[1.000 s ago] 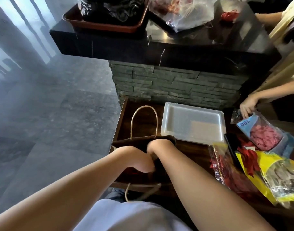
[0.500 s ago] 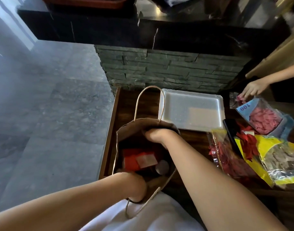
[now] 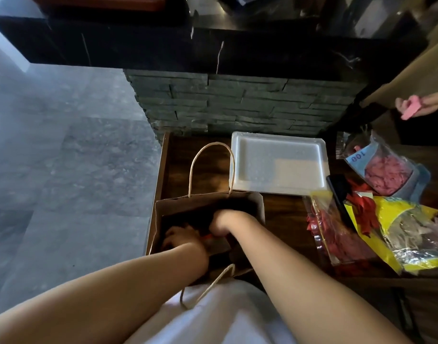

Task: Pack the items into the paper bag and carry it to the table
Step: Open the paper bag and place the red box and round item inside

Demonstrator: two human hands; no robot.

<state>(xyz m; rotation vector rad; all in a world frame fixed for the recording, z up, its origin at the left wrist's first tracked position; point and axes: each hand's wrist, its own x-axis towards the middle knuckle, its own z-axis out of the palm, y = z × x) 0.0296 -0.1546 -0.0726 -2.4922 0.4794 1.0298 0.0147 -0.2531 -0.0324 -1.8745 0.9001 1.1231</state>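
The brown paper bag (image 3: 208, 200) stands open on the dark wooden table (image 3: 284, 214), its far twine handle upright and its near handle hanging over my lap. Both my hands reach down inside it. My left hand (image 3: 180, 240) lies low in the bag on dark contents, beside a red item (image 3: 208, 236). My right hand (image 3: 222, 223) is bent at the wrist just to the right, its fingers hidden below. I cannot make out what either hand holds.
A white tray (image 3: 277, 162) lies behind the bag. To the right are a clear packet of red pieces (image 3: 337, 237), a yellow packet (image 3: 411, 234) and a blue-labelled bag (image 3: 386, 170). Another person's hand (image 3: 421, 104) holds a pink item. A stone-faced counter (image 3: 213, 100) rises ahead.
My left hand left the bag's near edge and went down inside. My right hand moved from the far rim deeper in. The other person's hand lifted off the packets with a pink item.
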